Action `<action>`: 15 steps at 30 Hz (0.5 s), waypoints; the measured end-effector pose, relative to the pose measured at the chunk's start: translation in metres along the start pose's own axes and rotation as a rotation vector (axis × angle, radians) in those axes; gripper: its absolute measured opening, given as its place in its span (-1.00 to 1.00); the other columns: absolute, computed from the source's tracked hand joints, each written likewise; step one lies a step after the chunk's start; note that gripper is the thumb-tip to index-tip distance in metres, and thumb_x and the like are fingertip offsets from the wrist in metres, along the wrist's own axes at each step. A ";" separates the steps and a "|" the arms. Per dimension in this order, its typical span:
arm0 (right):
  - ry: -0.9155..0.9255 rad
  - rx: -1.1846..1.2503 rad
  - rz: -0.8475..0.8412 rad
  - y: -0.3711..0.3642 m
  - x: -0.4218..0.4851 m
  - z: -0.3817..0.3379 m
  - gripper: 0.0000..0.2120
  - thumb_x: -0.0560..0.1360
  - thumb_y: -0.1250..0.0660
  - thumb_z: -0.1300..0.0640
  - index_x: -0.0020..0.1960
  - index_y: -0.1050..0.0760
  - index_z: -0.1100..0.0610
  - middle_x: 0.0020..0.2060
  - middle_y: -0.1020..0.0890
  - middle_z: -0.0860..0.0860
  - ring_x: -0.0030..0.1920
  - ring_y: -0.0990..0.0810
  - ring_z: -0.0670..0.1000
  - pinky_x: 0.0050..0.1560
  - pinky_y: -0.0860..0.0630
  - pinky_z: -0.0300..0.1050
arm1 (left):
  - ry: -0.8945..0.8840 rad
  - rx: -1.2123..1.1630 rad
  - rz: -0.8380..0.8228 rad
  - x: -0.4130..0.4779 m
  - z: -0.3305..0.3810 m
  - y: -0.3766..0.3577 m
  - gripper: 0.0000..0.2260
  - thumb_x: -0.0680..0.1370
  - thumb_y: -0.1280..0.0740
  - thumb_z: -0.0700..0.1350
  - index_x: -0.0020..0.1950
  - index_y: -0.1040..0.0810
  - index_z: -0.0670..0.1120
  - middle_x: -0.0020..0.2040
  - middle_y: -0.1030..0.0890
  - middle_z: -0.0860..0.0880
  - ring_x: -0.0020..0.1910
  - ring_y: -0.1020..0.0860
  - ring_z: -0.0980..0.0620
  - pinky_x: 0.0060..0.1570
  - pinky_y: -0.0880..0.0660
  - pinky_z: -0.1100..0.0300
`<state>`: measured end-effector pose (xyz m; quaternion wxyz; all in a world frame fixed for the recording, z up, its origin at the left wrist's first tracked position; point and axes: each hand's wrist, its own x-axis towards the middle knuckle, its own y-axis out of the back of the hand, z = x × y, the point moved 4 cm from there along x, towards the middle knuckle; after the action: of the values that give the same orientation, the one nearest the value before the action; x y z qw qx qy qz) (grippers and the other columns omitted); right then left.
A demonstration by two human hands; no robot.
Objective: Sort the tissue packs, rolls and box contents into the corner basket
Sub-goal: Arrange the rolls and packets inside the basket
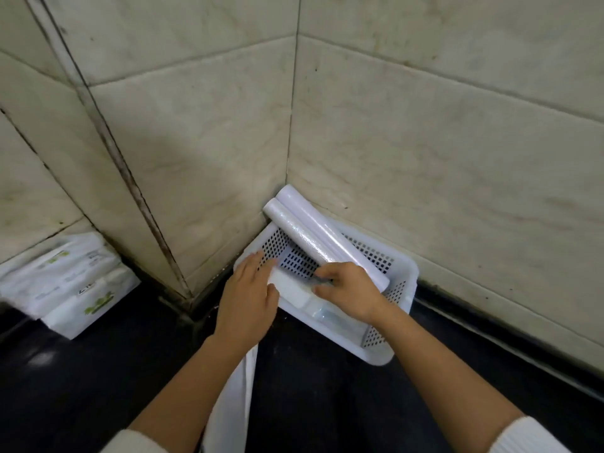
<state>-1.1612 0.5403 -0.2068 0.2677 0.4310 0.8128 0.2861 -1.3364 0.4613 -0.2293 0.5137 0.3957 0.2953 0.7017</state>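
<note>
A white perforated basket (407, 273) sits in the corner where two tiled walls meet. Two long white rolls (313, 230) lean in it, their tops against the corner. A small white pack (292, 289) lies flat in the basket's near part. My left hand (246, 297) rests on the basket's left rim with its fingers on the pack's left end. My right hand (348, 289) grips the pack's right end, beside the lower end of the rolls. A clear wrapped item (330, 317) lies under my right wrist.
A stack of white tissue packs with green print (70, 282) lies on the dark floor against the left wall. A white bag or sheet (233, 397) hangs below my left forearm. The dark floor (327, 387) stretches in front of the basket.
</note>
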 end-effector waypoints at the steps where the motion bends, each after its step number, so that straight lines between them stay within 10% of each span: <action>1: -0.016 0.046 0.044 0.004 -0.014 0.001 -0.78 0.47 -0.42 0.10 0.09 -0.62 0.15 0.05 -0.66 0.00 0.06 -0.60 -0.03 0.20 -0.52 -0.02 | 0.037 -0.033 0.066 -0.017 0.002 0.008 -0.57 0.56 -0.27 -0.20 0.43 -0.36 -0.13 0.47 -0.34 -0.18 0.45 -0.27 -0.16 0.41 -0.23 -0.05; 8: -0.054 0.122 0.146 -0.007 -0.136 0.017 -0.91 0.39 -0.50 0.09 -0.15 -0.60 0.00 -0.17 -0.66 -0.10 -0.15 -0.63 -0.13 -0.06 -0.51 -0.27 | 0.418 0.053 -0.167 -0.146 -0.003 0.007 -0.44 0.55 -0.23 0.08 0.51 -0.16 -0.02 0.56 -0.04 -0.21 0.52 0.03 -0.21 0.47 -0.04 -0.20; 12: -0.182 -0.117 -0.109 -0.028 -0.202 0.048 -0.49 0.29 -0.55 -0.08 0.19 -0.55 0.02 0.11 -0.59 -0.09 0.16 -0.54 -0.07 0.14 -0.43 -0.25 | 0.538 0.078 -0.321 -0.205 -0.010 -0.009 -0.30 0.47 -0.25 0.25 0.51 -0.10 0.00 0.57 0.05 -0.20 0.52 0.10 -0.23 0.44 -0.02 -0.25; 15: -0.270 -0.447 -0.307 -0.047 -0.241 0.073 -0.27 0.22 -0.49 -0.15 0.35 -0.40 -0.02 0.26 -0.50 -0.04 0.30 -0.36 0.06 0.28 -0.30 0.12 | 0.565 0.063 -0.372 -0.232 -0.013 -0.018 -0.29 0.46 -0.31 0.20 0.49 -0.13 -0.04 0.56 -0.01 -0.16 0.50 -0.01 -0.22 0.42 -0.16 -0.23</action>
<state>-1.0203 0.3301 -0.2441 0.5017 0.2676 0.7425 0.3541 -1.3022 0.2450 -0.3093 0.5184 0.1408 0.5147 0.6682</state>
